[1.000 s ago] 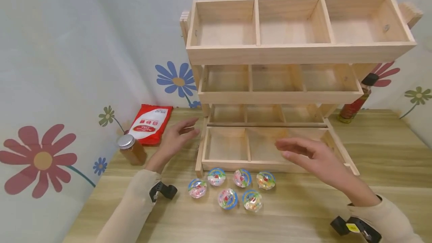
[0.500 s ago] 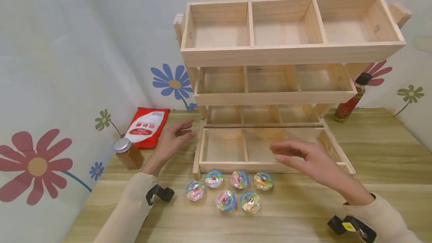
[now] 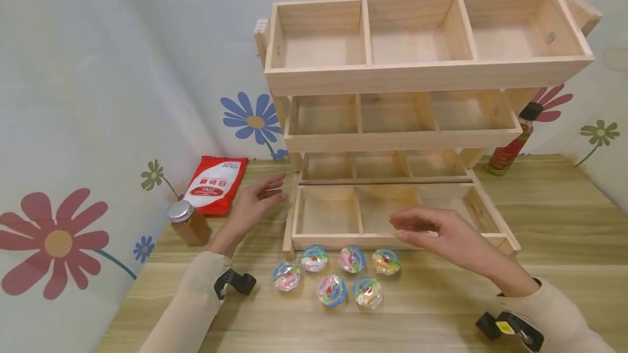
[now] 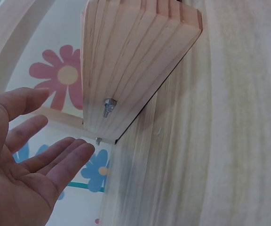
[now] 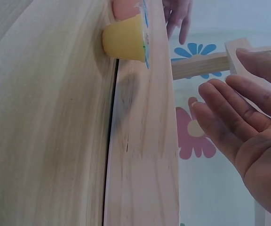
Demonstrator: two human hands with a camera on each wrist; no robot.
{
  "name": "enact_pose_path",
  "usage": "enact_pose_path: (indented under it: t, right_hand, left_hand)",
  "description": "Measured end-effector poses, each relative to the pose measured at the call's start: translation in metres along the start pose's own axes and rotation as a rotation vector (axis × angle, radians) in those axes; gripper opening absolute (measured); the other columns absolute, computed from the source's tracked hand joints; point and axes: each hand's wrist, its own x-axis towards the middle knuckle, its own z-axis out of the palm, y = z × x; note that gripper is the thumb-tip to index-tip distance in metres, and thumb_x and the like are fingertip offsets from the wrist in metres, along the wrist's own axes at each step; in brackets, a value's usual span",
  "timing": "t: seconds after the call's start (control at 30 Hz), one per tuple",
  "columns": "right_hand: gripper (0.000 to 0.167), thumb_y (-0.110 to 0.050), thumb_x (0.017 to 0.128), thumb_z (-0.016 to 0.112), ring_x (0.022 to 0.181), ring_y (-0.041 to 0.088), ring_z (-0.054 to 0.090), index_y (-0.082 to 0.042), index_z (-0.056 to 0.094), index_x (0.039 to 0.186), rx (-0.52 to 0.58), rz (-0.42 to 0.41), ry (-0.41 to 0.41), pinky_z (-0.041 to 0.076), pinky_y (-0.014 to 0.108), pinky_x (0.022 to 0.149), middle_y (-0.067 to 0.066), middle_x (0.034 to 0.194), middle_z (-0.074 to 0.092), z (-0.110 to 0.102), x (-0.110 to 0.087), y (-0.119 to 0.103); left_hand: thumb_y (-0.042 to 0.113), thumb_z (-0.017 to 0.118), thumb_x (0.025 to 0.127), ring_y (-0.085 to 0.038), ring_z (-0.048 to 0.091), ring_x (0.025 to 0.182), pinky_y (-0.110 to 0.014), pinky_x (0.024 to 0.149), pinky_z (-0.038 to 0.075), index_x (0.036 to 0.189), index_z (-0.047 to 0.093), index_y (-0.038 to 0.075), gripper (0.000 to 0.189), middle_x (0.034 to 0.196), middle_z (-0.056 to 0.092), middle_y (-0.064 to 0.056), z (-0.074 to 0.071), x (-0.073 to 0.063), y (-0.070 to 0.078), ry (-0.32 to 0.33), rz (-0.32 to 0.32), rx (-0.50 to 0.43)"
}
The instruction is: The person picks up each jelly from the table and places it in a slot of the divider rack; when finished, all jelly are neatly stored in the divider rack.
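Note:
A light wooden rack (image 3: 427,76) with stacked, three-compartment trays stands on the table. My left hand (image 3: 252,208) hovers beside the rack's lower left side, fingers relaxed and holding nothing. In the left wrist view, that hand (image 4: 36,155) is palm-up near a wooden side piece (image 4: 131,61) with a metal bolt (image 4: 109,106). Over the lowest tray's right part is my right hand (image 3: 444,233), fingers loosely bent, with nothing in it. Several small jelly cups with printed lids lie in front of the rack, among them a yellow one (image 3: 386,262) and a pink one (image 3: 331,290).
On the left stand a jar (image 3: 191,227) of brown contents with a silver lid and a red-and-white packet (image 3: 216,184). A bottle (image 3: 512,146) with a black cap stands behind the rack at right. A flower-printed curtain (image 3: 162,70) hangs at the back.
The camera view shifts slightly. Both hands keep nearly the same place and pose, and the jelly cups and rack stay where they were.

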Motion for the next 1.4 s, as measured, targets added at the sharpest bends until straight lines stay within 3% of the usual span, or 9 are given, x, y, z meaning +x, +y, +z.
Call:
enact_pose_path:
  t: [0.2, 0.4, 0.57, 0.8, 1.07, 1.27, 1.4]
  right_hand:
    - [0.026, -0.01, 0.101, 0.074, 0.102, 0.012, 0.071, -0.007, 0.075, 0.127, -0.018, -0.013, 0.001, 0.061, 0.029, 0.089, 0.005, 0.119, 0.077, 0.004, -0.002, 0.004]
    - [0.028, -0.009, 0.099, 0.076, 0.101, 0.014, 0.072, -0.008, 0.075, 0.127, -0.079, -0.064, -0.023, 0.062, 0.036, 0.09, 0.004, 0.118, 0.077, 0.004, 0.0, 0.009]
    - [0.029, -0.006, 0.097, 0.078, 0.099, 0.015, 0.074, -0.008, 0.075, 0.126, -0.075, -0.108, -0.048, 0.063, 0.034, 0.089, 0.004, 0.117, 0.078, 0.005, 0.002, 0.008]
    - [0.029, -0.009, 0.095, 0.08, 0.099, 0.012, 0.073, -0.002, 0.075, 0.123, -0.062, -0.08, -0.095, 0.063, 0.033, 0.087, 0.005, 0.114, 0.078, 0.006, 0.0, 0.012]
    - [0.029, -0.014, 0.097, 0.08, 0.098, 0.011, 0.073, -0.004, 0.076, 0.124, -0.085, -0.066, -0.127, 0.063, 0.034, 0.085, 0.004, 0.113, 0.078, 0.003, -0.001, 0.01]
    - [0.029, -0.014, 0.096, 0.081, 0.097, 0.015, 0.075, 0.0, 0.076, 0.121, -0.077, -0.075, -0.152, 0.064, 0.033, 0.084, 0.009, 0.113, 0.079, 0.007, -0.001, 0.009]
    - [0.03, -0.014, 0.096, 0.081, 0.098, 0.016, 0.075, 0.002, 0.076, 0.121, -0.076, -0.03, -0.191, 0.064, 0.032, 0.085, 0.008, 0.112, 0.079, 0.009, -0.001, 0.012]
  left_hand:
    - [0.02, 0.074, 0.102, -0.037, 0.062, 0.131, -0.049, 0.107, 0.055, 0.151, 0.06, 0.012, 0.052, 0.147, 0.063, -0.015, 0.006, -0.001, -0.005, -0.017, 0.005, -0.014]
    - [0.021, 0.073, 0.102, -0.034, 0.062, 0.13, -0.049, 0.107, 0.054, 0.152, 0.06, 0.015, 0.052, 0.147, 0.063, -0.013, 0.008, -0.002, -0.001, -0.031, -0.024, -0.014]
    - [0.02, 0.073, 0.102, -0.033, 0.062, 0.13, -0.048, 0.108, 0.054, 0.152, 0.06, 0.015, 0.053, 0.147, 0.063, -0.013, 0.008, -0.002, 0.0, -0.039, -0.039, -0.027]
    - [0.019, 0.071, 0.103, -0.036, 0.061, 0.132, -0.049, 0.109, 0.053, 0.152, 0.059, 0.011, 0.051, 0.146, 0.062, -0.017, 0.011, 0.0, -0.001, -0.04, -0.039, -0.052]
    - [0.018, 0.072, 0.103, -0.035, 0.062, 0.13, -0.048, 0.111, 0.052, 0.149, 0.063, 0.009, 0.047, 0.144, 0.064, -0.018, 0.011, 0.004, -0.008, -0.043, -0.048, -0.073]
    - [0.015, 0.072, 0.103, -0.035, 0.062, 0.131, -0.048, 0.111, 0.051, 0.147, 0.063, 0.007, 0.046, 0.143, 0.065, -0.018, 0.014, 0.003, -0.012, -0.037, -0.045, -0.087]
    - [0.017, 0.071, 0.103, -0.035, 0.062, 0.131, -0.049, 0.112, 0.051, 0.148, 0.063, 0.007, 0.046, 0.144, 0.065, -0.018, 0.014, 0.002, -0.014, -0.043, -0.057, -0.088]
